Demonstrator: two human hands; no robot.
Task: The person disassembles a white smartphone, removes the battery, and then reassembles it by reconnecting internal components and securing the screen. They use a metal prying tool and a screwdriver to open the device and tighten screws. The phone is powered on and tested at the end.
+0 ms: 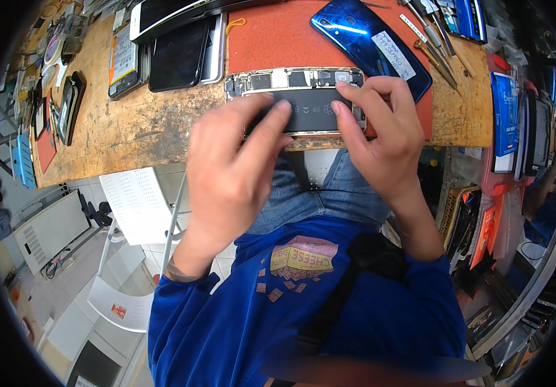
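An opened phone [298,78], back off and innards bared, lies sideways at the front edge of the orange mat [266,40]. Its black battery [311,111] fills the side nearer me. My left hand [229,164] is closed over the phone's left part, thumb and forefinger tips at the battery and covering that end. At the other end my right hand [386,132] grips the phone, its thumb by the battery's right end and its forefinger near the camera corner. What lies under my fingers is hidden.
A shiny blue phone [362,35] with a paper label lies beyond my right hand. Screwdrivers [438,55] and tweezers sit farther right. Several phones and a black screen [178,58] lie left on the worn wooden bench [149,126]. A white chair [137,200] stands below left.
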